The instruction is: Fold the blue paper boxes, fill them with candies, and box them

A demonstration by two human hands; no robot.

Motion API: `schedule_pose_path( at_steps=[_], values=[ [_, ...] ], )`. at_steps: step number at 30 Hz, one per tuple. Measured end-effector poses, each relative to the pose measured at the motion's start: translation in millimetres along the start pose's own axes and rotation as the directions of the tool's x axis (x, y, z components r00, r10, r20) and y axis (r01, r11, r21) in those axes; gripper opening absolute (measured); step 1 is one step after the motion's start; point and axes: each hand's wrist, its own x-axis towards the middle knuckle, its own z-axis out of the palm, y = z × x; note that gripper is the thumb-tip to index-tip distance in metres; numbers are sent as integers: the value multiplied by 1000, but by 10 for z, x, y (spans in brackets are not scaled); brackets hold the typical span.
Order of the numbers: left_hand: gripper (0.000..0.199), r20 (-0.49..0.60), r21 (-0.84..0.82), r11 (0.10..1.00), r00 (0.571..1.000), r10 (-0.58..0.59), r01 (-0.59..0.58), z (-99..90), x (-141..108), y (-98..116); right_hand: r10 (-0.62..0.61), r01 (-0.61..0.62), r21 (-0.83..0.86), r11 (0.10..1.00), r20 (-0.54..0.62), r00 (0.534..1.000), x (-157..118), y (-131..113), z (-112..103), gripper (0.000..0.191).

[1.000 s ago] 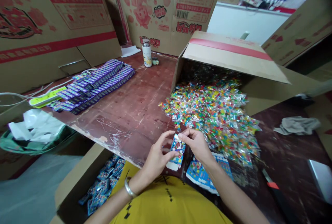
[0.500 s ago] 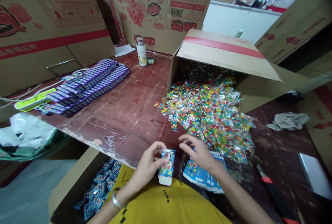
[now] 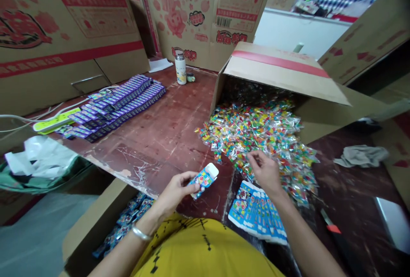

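Note:
My left hand (image 3: 179,189) grips a small blue printed carton (image 3: 202,181) between thumb and fingers. The carton is tilted, and its white end (image 3: 212,170) faces up and away from me. My right hand (image 3: 265,171) is over the near edge of a heap of small clear candy packets (image 3: 256,125) with many-coloured pieces inside. Its fingers are curled together, and whatever lies between them cannot be made out. Just below that hand, flat blue cartons (image 3: 256,213) lie fanned out on the dark red table (image 3: 169,140).
The heap spills from a cardboard box (image 3: 278,69) on its side. Purple boxes (image 3: 118,106) stand in rows at left, near a power strip (image 3: 57,121). A bottle (image 3: 180,68) stands behind. At right lie a cloth (image 3: 361,156) and a knife (image 3: 335,225). An open carton (image 3: 92,221) holds filled-looking packs below left.
My left hand has turned the carton from roughly upright to slanted, its white end now pointing away. My right hand has moved right and forward, from above the flat cartons to the candy packets.

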Motion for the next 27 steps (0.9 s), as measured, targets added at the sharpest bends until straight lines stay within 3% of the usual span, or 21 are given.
schedule_pose_path(
  at_steps=[3, 6, 9, 16, 19, 22, 24, 27],
  values=[
    [30, 11, -6, 1000, 1000, 28, -28, 136, 89, -91, 74, -88, 254, 963, 62, 995, 9, -282, -114, 23],
    [28, 18, 14, 996, 996, 89, -89, 248, 151, -148, 46, -94, 352, 931, 141, 989, -9, -523, -144, 22],
    [26, 43, 29, 989, 989, 144, -145, 325, 167, -129, 16, -67, 315, 947, 161, 987, -28, -643, -85, 21],
    [26, 124, 53, 976, 971, 206, -213, 464, 133, 30, -217, 164, 235, 958, 224, 950, -51, -735, 110, 17],
    [30, 92, 31, 972, 969, 229, -232, 490, 124, 69, -182, 67, 372, 926, 284, 942, -97, -726, 151, 19],
    [56, -7, -85, 964, 968, 252, -252, 503, 114, 87, -60, -124, 529, 839, 316, 947, -194, -677, 211, 31],
    [67, -69, -120, 953, 960, 272, -279, 516, 104, 92, -7, -187, 591, 785, 309, 951, -269, -645, 267, 38],
    [53, -79, -60, 945, 945, 316, -321, 536, 86, 90, 40, -190, 603, 775, 253, 967, -342, -622, 342, 32]
  ],
)
